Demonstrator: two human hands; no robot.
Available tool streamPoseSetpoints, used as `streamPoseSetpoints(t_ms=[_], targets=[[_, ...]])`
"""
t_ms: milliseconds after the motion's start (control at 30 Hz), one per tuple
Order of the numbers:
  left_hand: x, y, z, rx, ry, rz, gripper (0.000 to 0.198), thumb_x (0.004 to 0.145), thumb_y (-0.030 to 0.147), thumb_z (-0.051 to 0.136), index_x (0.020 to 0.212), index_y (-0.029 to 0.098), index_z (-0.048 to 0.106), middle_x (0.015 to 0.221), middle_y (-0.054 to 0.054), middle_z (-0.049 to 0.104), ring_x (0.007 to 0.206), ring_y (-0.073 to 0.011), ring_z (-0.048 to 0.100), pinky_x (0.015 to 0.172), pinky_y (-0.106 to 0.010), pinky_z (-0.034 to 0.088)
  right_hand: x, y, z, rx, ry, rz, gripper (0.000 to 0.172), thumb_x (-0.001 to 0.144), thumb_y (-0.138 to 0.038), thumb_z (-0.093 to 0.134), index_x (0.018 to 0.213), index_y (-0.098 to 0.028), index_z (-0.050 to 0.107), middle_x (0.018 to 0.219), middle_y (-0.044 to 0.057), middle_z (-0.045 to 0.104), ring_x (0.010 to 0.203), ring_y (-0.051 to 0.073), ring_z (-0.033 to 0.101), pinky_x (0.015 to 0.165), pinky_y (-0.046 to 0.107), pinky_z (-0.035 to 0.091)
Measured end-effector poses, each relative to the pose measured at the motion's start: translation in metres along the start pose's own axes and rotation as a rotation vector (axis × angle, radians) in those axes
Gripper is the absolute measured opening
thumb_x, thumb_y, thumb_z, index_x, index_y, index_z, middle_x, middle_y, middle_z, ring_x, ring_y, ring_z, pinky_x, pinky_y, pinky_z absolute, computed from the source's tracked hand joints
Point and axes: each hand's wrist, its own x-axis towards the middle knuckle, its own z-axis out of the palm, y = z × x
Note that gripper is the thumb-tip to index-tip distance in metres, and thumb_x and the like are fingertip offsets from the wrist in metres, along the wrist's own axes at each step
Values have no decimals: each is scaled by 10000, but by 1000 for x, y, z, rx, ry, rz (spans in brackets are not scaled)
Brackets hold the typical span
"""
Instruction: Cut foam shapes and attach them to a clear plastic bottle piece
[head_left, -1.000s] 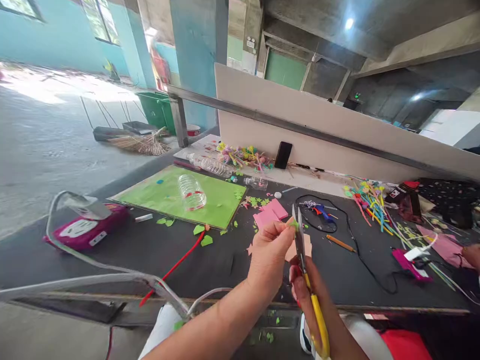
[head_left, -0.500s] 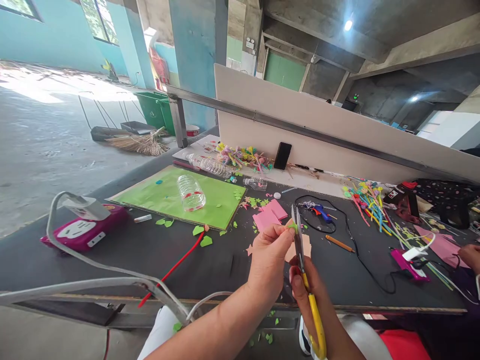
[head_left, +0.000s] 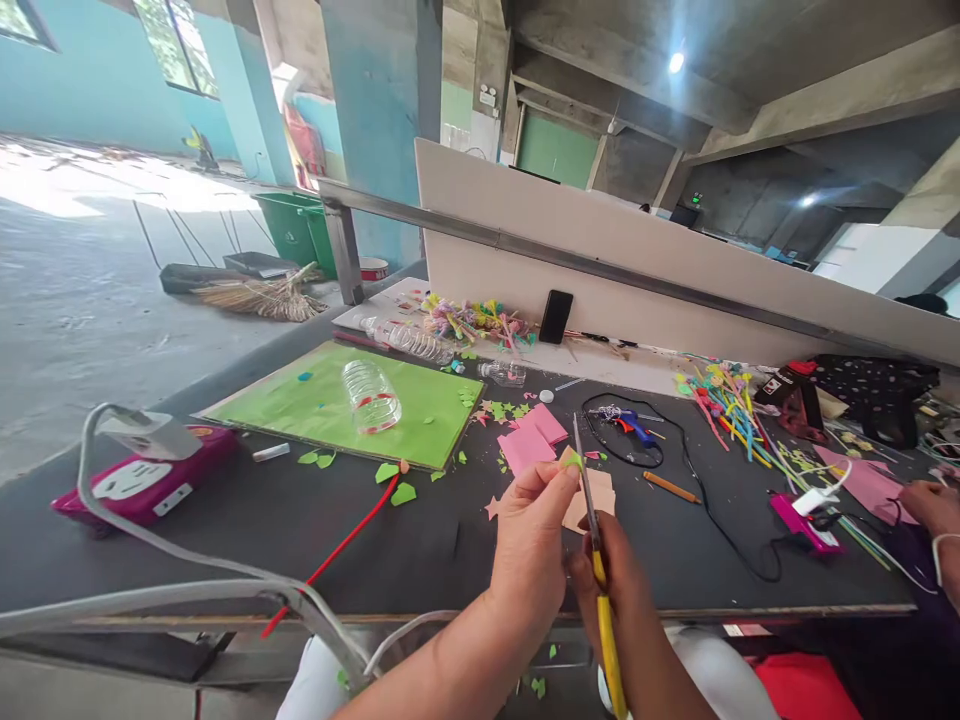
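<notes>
My left hand (head_left: 531,545) is raised over the near edge of the dark table (head_left: 247,510), pinching a small green paper scrap (head_left: 571,459) between thumb and fingertips. Just right of it, my right hand (head_left: 611,590) grips yellow-handled scissors (head_left: 592,530), their blades pointing up and touching the scrap. A peach paper piece (head_left: 600,492) lies on the table right behind the blades. Pink paper squares (head_left: 529,438) sit a little farther back.
A green sheet (head_left: 330,400) carries a clear plastic bottle (head_left: 370,396). Green paper bits, a red pipe cleaner (head_left: 337,545), a pencil (head_left: 670,487), a blue glue gun (head_left: 634,426) with its black cord, coloured sticks (head_left: 731,405) and a phone (head_left: 556,315) lie about. Another person's hand (head_left: 930,505) shows at the right.
Both hands, with scrap and scissors, have stayed together with little change; the camera view has shifted slightly. The other person's hand at the right has come further into view.
</notes>
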Motion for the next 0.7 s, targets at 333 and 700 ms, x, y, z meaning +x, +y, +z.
streamPoseSetpoints(t_ms=[333,700], targets=[[-11,11,-1,-19,-14,-188,278,701,357,748,776,200,531,664,50,565,468,-67,496,310,-154,177,-6,14,-4,-334,31,-140,391,895,-300,480,1274,-205,488,1015,100,589,897,265,587,745,402,522],[-12,17,5,-44,38,-384,359,638,368,777,890,181,602,730,20,636,524,-91,534,362,-186,168,-6,3,-10,-412,51,-143,364,861,-223,511,1225,-218,497,961,91,597,806,262,614,700,393,536]])
